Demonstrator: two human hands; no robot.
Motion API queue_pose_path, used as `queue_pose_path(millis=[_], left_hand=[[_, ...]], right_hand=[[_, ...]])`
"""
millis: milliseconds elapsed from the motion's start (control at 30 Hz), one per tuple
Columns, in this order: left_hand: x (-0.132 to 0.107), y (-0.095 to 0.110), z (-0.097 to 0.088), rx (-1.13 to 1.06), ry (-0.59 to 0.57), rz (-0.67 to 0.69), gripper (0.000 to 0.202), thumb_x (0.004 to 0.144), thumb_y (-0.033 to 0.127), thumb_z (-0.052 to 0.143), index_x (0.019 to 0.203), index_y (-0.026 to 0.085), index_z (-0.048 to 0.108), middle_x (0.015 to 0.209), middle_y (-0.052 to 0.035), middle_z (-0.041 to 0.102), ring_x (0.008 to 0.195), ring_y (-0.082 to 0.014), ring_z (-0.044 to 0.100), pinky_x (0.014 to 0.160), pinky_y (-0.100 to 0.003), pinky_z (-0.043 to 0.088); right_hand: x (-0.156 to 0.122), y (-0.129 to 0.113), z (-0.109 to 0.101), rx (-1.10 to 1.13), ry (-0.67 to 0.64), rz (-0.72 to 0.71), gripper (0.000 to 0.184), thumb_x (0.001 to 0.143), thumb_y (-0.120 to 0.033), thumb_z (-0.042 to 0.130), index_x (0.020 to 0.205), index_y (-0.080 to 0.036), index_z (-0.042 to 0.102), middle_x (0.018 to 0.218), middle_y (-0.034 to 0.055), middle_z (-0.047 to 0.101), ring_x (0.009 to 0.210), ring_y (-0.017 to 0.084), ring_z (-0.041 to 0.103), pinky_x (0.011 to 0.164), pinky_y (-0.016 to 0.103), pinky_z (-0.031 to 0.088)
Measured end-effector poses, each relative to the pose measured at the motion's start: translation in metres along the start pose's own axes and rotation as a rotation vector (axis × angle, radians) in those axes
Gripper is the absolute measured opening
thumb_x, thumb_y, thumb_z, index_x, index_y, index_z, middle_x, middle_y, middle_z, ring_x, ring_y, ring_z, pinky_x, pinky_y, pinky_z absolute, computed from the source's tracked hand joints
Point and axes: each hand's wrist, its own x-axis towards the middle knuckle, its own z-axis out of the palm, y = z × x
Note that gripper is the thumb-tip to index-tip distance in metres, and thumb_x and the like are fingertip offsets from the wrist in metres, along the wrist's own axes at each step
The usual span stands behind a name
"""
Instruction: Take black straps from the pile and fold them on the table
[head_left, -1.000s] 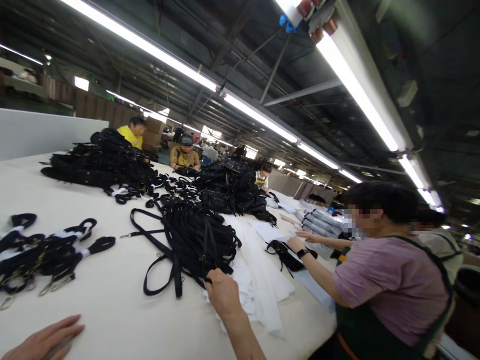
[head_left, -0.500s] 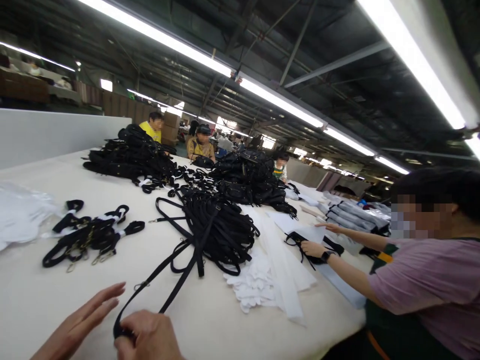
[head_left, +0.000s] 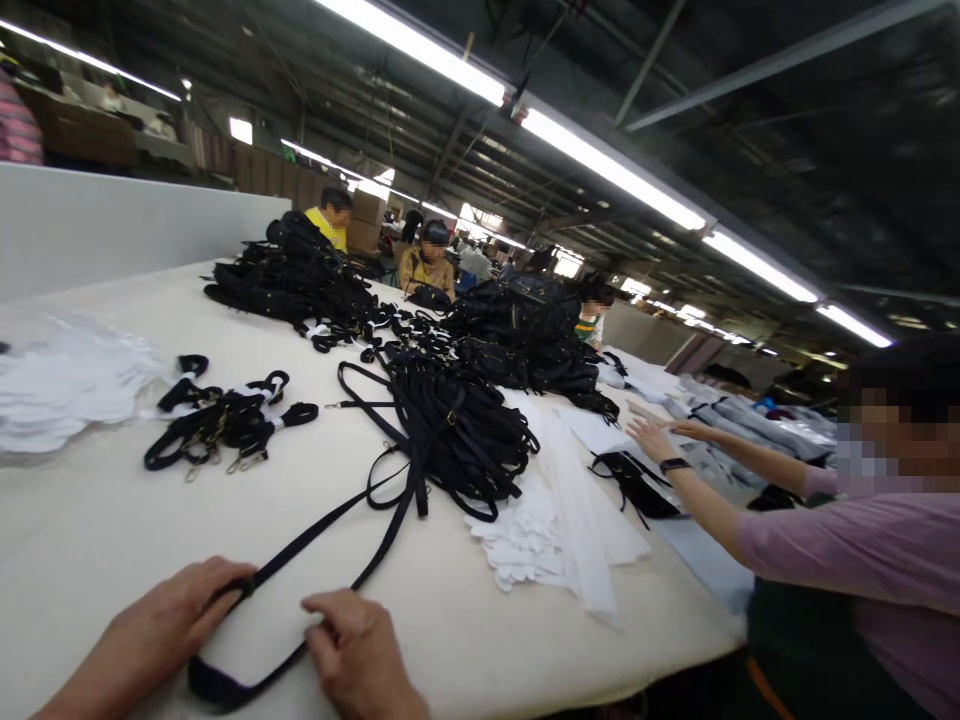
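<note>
— How far along does the work look?

— Early, by the look of it. One strap (head_left: 315, 530) lies stretched across the bare table (head_left: 90, 540) toward the person, its far end running into the pile (head_left: 457, 430), which is large and tangled. A small clipped bundle (head_left: 225, 425) sits apart on the left (whether it is finished work is unclear).

— And the strap against the fingers?

— Its near end forms a flat loop between the two hands. The left hand (head_left: 161, 625) has its fingers curled over the upper run, gripping it. The right hand (head_left: 360, 655) is bent down onto the lower run, fingertips touching it; whether it pinches or merely pins it cannot be told.

— Anyone else close?

— A co-worker's hand (head_left: 652, 440) reaches over the white sheets (head_left: 555, 520) on the right, well apart from the strap.
</note>
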Motion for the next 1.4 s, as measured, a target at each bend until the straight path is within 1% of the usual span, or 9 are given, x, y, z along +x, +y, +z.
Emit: queue_pose_path(millis=[167,433,567,667,933,1067,1200,1300,1400], left_hand=[[-0.007,0.026,-0.025,-0.039,-0.099,0.002,0.031,0.093,0.043,0.049,0.111,0.03,0.071,0.116,-0.0016,0.071,0.109,-0.0245,0.065,0.099,-0.036,0.051],[-0.03,0.038,-0.039,-0.044,-0.103,0.008,0.028,0.095,0.039,0.049,0.11,0.03,0.071,0.117,-0.0015,0.07,0.109,-0.023,0.063,0.099,-0.035,0.05],[-0.028,0.041,-0.034,-0.055,-0.061,-0.007,0.032,0.095,0.039,0.051,0.121,0.029,0.066,0.118,-0.0024,0.07,0.11,-0.0235,0.063,0.1,-0.037,0.049],[-0.023,0.045,-0.03,-0.056,-0.061,0.015,0.029,0.095,0.037,0.05,0.116,0.028,0.067,0.115,-0.0019,0.071,0.108,-0.0226,0.063,0.099,-0.036,0.049],[-0.037,0.04,-0.04,-0.05,-0.093,0.028,0.026,0.096,0.035,0.048,0.108,0.027,0.069,0.106,-0.0013,0.071,0.102,-0.0206,0.063,0.094,-0.032,0.05],[-0.043,0.046,-0.044,-0.014,-0.107,0.046,0.026,0.097,0.034,0.047,0.11,0.028,0.069,0.112,-0.001,0.069,0.106,-0.0203,0.061,0.096,-0.031,0.049],[-0.044,0.05,-0.04,0.021,-0.11,0.043,0.025,0.097,0.037,0.047,0.11,0.03,0.067,0.111,-0.0002,0.069,0.106,-0.0211,0.061,0.094,-0.032,0.049],[-0.047,0.047,-0.034,0.033,-0.081,0.051,0.026,0.098,0.04,0.047,0.11,0.03,0.067,0.112,0.0,0.069,0.106,-0.0216,0.062,0.094,-0.033,0.049],[-0.051,0.046,-0.029,0.04,-0.026,0.067,0.027,0.098,0.041,0.047,0.111,0.03,0.068,0.116,-0.0007,0.069,0.109,-0.0224,0.062,0.098,-0.036,0.048]], right_hand=[[-0.001,0.014,-0.035,-0.059,0.068,0.074,0.027,0.085,-0.016,0.055,0.103,-0.024,0.073,0.101,0.0034,0.075,0.094,0.02,0.07,0.088,0.029,0.052],[-0.012,0.007,-0.012,-0.081,0.17,0.027,0.018,0.091,-0.022,0.052,0.098,-0.024,0.068,0.093,0.0034,0.071,0.087,0.018,0.068,0.074,0.024,0.051],[-0.017,-0.004,-0.001,-0.12,0.041,0.09,0.017,0.09,-0.024,0.056,0.1,-0.026,0.069,0.081,-0.0001,0.073,0.073,0.017,0.069,0.07,0.024,0.05],[-0.014,-0.009,0.008,-0.115,-0.02,0.023,0.027,0.09,-0.022,0.055,0.113,-0.028,0.068,0.098,0.0012,0.075,0.088,0.018,0.071,0.08,0.025,0.051],[-0.006,-0.017,0.005,-0.12,-0.053,0.022,0.017,0.092,-0.027,0.055,0.094,-0.025,0.071,0.093,0.0007,0.073,0.087,0.015,0.068,0.079,0.024,0.048],[-0.013,-0.015,0.003,0.103,0.036,0.15,0.012,0.086,-0.032,0.063,0.084,-0.024,0.071,0.086,0.0,0.072,0.08,0.016,0.066,0.073,0.024,0.049],[-0.018,-0.005,0.014,0.542,0.233,0.355,0.013,0.079,-0.032,0.07,0.084,-0.021,0.067,0.078,-0.0006,0.068,0.074,0.015,0.064,0.069,0.025,0.053],[-0.016,-0.004,0.022,0.923,0.421,0.493,0.033,0.071,-0.03,0.077,0.1,-0.022,0.063,0.084,-0.0015,0.065,0.075,0.014,0.065,0.07,0.026,0.057],[-0.012,-0.011,0.025,1.241,0.456,0.526,0.059,0.069,-0.025,0.081,0.122,-0.027,0.055,0.097,-0.0015,0.066,0.083,0.013,0.067,0.078,0.028,0.059]])
